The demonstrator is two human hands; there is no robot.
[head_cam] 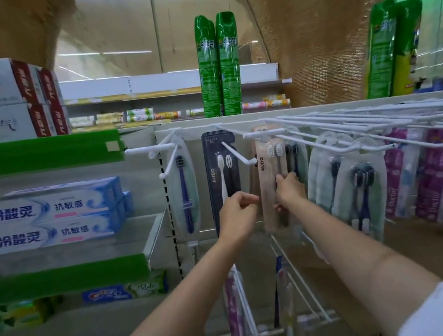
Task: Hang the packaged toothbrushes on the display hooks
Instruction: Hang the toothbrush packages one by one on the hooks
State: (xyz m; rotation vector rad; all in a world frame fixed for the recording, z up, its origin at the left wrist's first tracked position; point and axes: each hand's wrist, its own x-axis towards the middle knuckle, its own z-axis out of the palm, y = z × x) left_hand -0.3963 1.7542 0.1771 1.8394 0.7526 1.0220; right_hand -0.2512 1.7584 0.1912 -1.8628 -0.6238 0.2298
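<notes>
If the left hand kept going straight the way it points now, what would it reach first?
Most likely the dark AUBO toothbrush pack hanging directly beyond the left hand. Its curled fingers sit in front of the pack's lower part and hold nothing visible. Depth is unclear, so the gap between them cannot be judged.

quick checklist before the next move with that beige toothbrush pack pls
1. Right hand grips the beige toothbrush pack: ok, fingers are curled round its right edge.
2. Pack's top is up at the white hook: ok.
3. Hang hole actually threaded onto the hook: cannot tell, the hook's bar hides the pack's top.
4. Left hand free to help: ok, its fingers are curled with nothing seen in them.
5. Neighbouring dark toothbrush pack undisturbed: ok, it hangs straight to the left.
6. Pack hanging upright: ok, it shows no tilt, AUBO side facing out.
</notes>
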